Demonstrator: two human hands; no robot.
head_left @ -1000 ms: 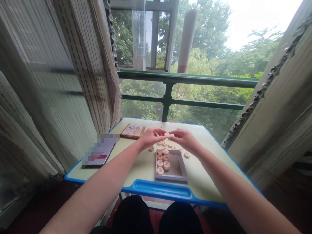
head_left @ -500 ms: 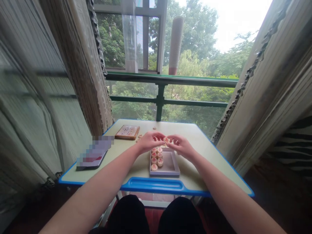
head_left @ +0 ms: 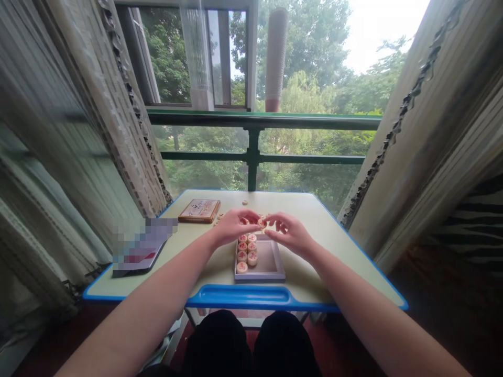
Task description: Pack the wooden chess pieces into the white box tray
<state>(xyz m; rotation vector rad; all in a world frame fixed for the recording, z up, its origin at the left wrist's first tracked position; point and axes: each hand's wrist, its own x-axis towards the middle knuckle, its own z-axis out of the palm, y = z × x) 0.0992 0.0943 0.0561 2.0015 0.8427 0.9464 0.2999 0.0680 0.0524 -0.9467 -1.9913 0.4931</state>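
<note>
My left hand [head_left: 232, 225] and my right hand [head_left: 286, 231] meet above the far end of a shallow grey box [head_left: 271, 273]. Between their fingertips they pinch one round wooden chess piece [head_left: 261, 222] with a red mark. Inside the box, several similar pieces [head_left: 247, 250] lie in two short rows along its left side. A few more pieces lie on the table behind my hands, mostly hidden by them. One lone piece [head_left: 244, 201] sits farther back.
The pale table [head_left: 322, 272] has a blue rim and a blue front handle [head_left: 239, 296]. A brown box lid [head_left: 198, 210] lies at the back left, a dark flat object [head_left: 138, 253] at the left edge. Beyond are a green railing [head_left: 259, 120] and curtains on both sides.
Both hands with the pinched piece have come down and nearer, from over the loose pieces to the box's far end. The camera view has swung left.
</note>
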